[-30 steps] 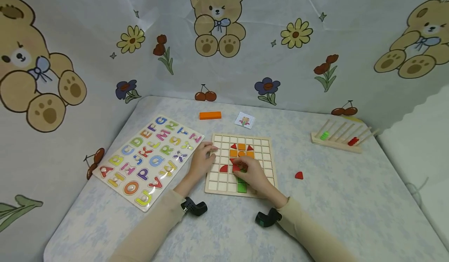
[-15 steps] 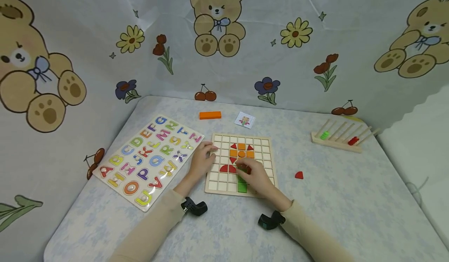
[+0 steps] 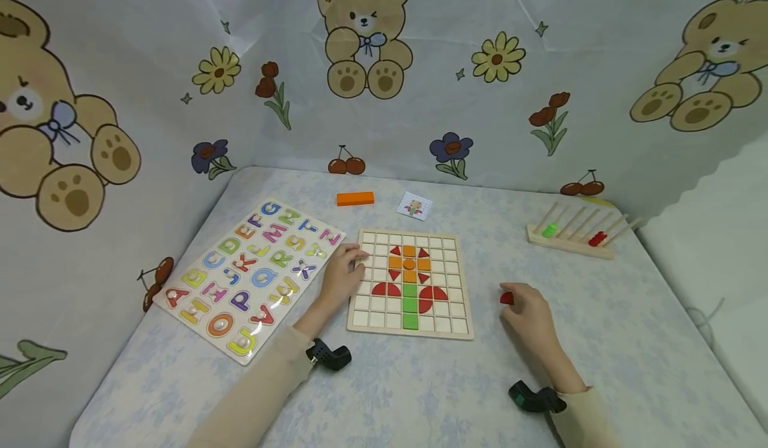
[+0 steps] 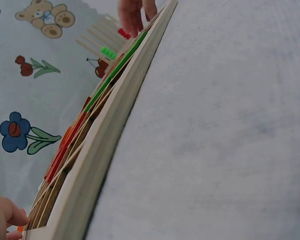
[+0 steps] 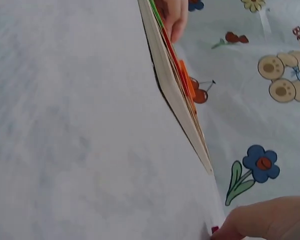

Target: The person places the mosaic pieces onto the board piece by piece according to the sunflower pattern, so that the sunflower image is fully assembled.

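Note:
A wooden grid board (image 3: 372,328) lies flat in the middle of the table. Set in its cells are green squares (image 3: 410,306) in a column, orange pieces (image 3: 409,251) above them, small red triangles (image 3: 395,251) and red quarter circles (image 3: 385,289) on both sides. My left hand (image 3: 343,276) rests at the board's left edge, fingertips on the rim. To the right of the board, my right hand (image 3: 531,318) pinches a red quarter-circle piece (image 3: 507,298) between thumb and fingers, low at the tabletop. In the right wrist view, only a sliver of this red piece (image 5: 214,229) shows.
At left lies an alphabet puzzle board (image 3: 252,278). Behind the grid board are an orange bar (image 3: 355,199) and a small pattern card (image 3: 414,206) with a flower. A wooden peg rack (image 3: 570,242) with green and red beads stands at back right.
My right hand has let go of a red quarter circle on the board, moved right across the table and taken hold of the loose red one. My left hand has stayed at the board's edge.

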